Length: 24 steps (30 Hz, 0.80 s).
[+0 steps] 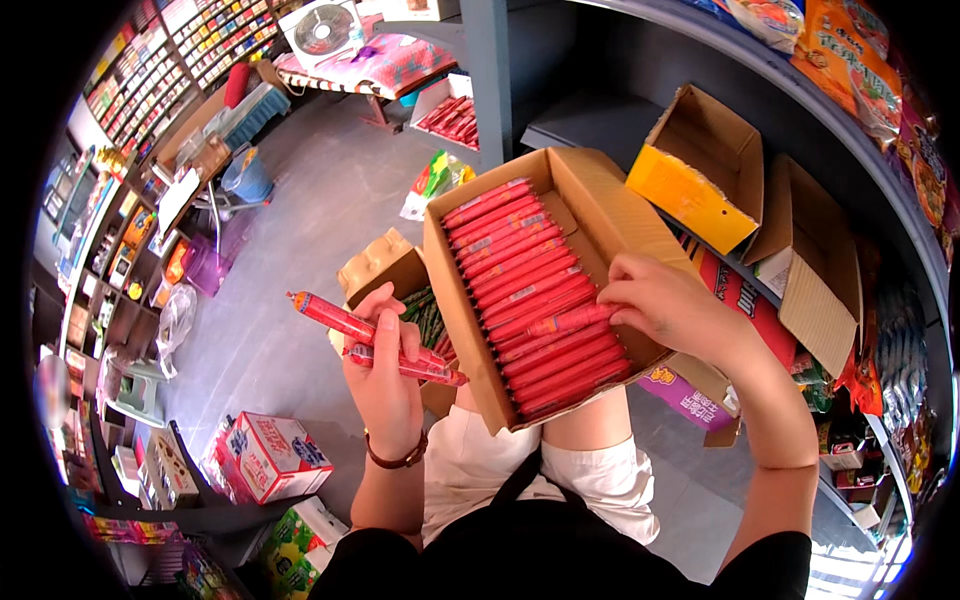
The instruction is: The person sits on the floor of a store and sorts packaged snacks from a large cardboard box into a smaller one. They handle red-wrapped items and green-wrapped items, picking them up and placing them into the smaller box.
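Note:
An open cardboard box rests tilted over my thighs, with a row of red-wrapped sausages along its left part. My left hand, left of the box, holds two red-wrapped sausages that cross between its fingers. Over the box's right side, my right hand pinches the end of one red-wrapped sausage lying across the row. The right part of the box shows bare cardboard. What supports the box from below is hidden.
Behind the box stands a smaller carton with green-wrapped sticks. An open yellow carton and a brown carton sit at the right shelf. A metal post rises ahead. On the floor at left is a white-and-red box.

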Each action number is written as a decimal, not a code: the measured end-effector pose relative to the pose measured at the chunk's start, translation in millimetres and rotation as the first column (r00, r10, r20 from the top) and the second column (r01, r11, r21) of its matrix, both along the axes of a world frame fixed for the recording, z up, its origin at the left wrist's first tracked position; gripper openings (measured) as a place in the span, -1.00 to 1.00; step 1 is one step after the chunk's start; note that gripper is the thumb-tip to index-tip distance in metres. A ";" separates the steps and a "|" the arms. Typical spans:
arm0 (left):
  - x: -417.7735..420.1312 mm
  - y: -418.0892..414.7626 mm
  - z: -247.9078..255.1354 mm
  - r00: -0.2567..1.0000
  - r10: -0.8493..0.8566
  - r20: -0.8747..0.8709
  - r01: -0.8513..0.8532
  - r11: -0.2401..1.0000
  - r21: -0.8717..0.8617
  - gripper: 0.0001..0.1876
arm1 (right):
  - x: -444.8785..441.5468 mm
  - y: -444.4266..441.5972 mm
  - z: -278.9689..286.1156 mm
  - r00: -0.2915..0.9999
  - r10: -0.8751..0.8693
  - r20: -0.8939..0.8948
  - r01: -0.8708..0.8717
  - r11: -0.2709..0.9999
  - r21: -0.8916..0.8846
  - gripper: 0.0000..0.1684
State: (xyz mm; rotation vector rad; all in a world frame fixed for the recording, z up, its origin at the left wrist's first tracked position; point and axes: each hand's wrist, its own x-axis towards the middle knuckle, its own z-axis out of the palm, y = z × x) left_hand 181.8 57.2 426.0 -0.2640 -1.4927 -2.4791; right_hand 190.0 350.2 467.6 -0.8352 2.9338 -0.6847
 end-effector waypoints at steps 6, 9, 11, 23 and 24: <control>5.3 -2.1 0.7 0.999 -0.020 -0.027 0.021 0.999 0.036 -0.72 | -28.7 -26.7 -35.5 0.990 0.092 -0.108 -0.075 0.986 0.146 -0.69; 6.2 -5.2 -0.8 0.999 -0.044 0.002 0.043 0.998 0.033 -0.75 | -38.8 -27.7 -40.6 0.992 0.102 -0.078 -0.084 0.975 0.206 -0.66; 4.7 -4.8 -4.0 0.996 -0.081 0.043 0.077 0.993 0.087 -0.79 | -40.1 -25.6 -43.2 0.994 0.099 -0.050 -0.087 0.977 0.197 -0.65; 4.5 26.0 -4.3 0.959 -0.278 0.059 0.248 0.919 0.306 -0.76 | 8.7 -98.1 -7.0 0.957 0.190 0.218 -0.050 0.851 -0.522 -0.72; 6.9 26.6 -3.8 0.959 -0.276 0.071 0.247 0.928 0.279 -0.72 | 8.6 -96.8 -6.7 0.952 0.190 0.238 -0.038 0.848 -0.528 -0.74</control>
